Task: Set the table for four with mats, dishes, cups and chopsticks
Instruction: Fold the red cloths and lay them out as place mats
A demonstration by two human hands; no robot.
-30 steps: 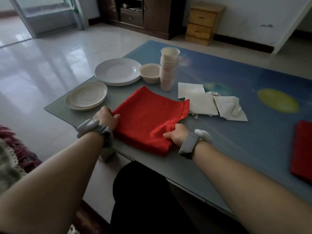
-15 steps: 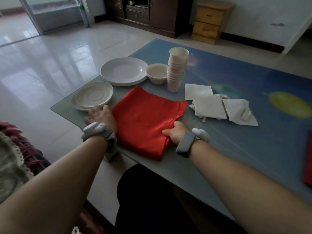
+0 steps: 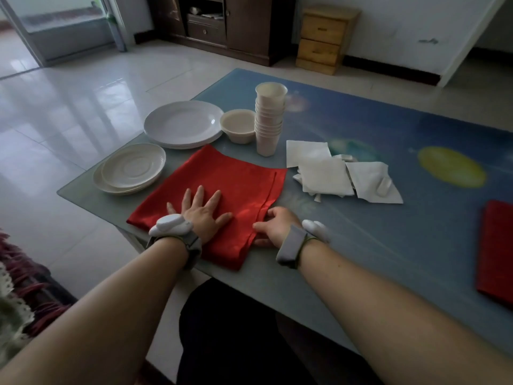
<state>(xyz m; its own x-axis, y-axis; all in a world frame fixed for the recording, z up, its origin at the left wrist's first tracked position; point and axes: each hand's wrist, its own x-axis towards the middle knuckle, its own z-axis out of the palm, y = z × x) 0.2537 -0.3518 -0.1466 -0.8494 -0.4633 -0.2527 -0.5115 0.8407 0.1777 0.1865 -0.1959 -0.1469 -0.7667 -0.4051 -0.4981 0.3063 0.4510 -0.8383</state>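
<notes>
A red cloth mat [image 3: 236, 184] lies on the blue table [image 3: 388, 245] near its front left corner. My left hand [image 3: 201, 211] presses flat on the mat with fingers spread. My right hand [image 3: 276, 225] pinches the mat's right hem between thumb and fingers. Behind the mat stand a stack of white plates [image 3: 183, 123], a stack of cream saucers [image 3: 130, 169], a small bowl [image 3: 240, 126] and a tall stack of paper cups [image 3: 269, 120]. White napkins [image 3: 341, 173] lie to the right. A second red mat [image 3: 497, 251] shows at the right edge.
The table's left corner and front edge run close to the mat. A wooden drawer unit [image 3: 323, 37] and a dark cabinet [image 3: 230, 23] stand against the far wall. A fringed fabric [image 3: 19, 290] is at the lower left. My dark-clothed lap [image 3: 230, 334] is under the table edge.
My left hand has moved from the mat's left edge onto the cloth and now lies flat with spread fingers. My right hand stays at the right hem.
</notes>
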